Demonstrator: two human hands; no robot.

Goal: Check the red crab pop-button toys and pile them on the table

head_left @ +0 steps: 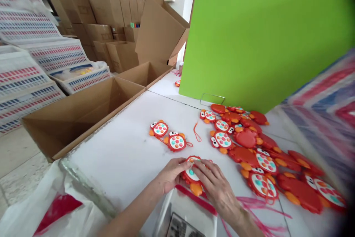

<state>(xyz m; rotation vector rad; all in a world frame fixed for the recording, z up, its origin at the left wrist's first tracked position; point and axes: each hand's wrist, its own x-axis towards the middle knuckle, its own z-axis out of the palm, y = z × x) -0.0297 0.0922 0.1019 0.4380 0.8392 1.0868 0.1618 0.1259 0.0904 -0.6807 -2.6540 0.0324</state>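
Between my two hands is a red crab-like toy [191,175] with orange feet and a white face of coloured buttons. My left hand [172,173] grips its left edge, thumb on the front. My right hand [215,182] wraps its right side, fingers lying over the white face. Right below the toy stands a clear-white plastic box [163,211] with a red strip along its far edge and dark parts inside. Just beyond my hands lie two similar toys, a nearer one [176,142] and a farther one [159,129], with red cords.
Many such toys [245,138] are heaped on the right of the white table [124,137], near pink ribbons [257,207] and a loose cord [196,132]. A green panel [249,37] rises behind. Open cardboard boxes [83,100] line the left edge; white crates [22,70] stand beyond.
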